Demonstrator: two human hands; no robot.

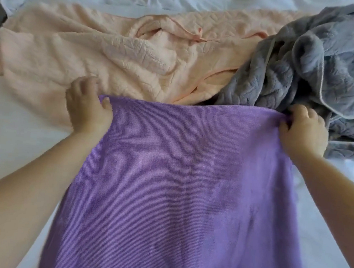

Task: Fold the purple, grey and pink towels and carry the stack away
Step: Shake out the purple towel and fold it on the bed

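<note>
The purple towel (177,188) lies spread flat on the white bed sheet (19,140), its long axis running straight away from the person: the near end passes out of view at the bottom of the picture, and the far short edge lies across the bed between the two hands. The left hand (87,108) pinches the far left corner of that edge, thumb on top and fingers curled under the cloth; the right hand (304,131) is clenched on the far right corner in the same way. Both hands sit at about the same reach, so neither is nearer, and the edge between them is drawn fairly taut and level. The next fold, as I judge it, turns on this: the towel's length lies toward the body from the hands, so drawing the held edge back toward the near side of the bed would halve it along its length. Just beyond the held edge, toward the far side of the bed, the pink towel (93,46) lies rumpled and unfolded, stretched from the left side across the middle. The grey towel (308,66) is heaped at the right, partly lying over the pink one and touching or nearly touching the right hand. Neither has been folded yet, so the task looks to be at an early step.
</note>
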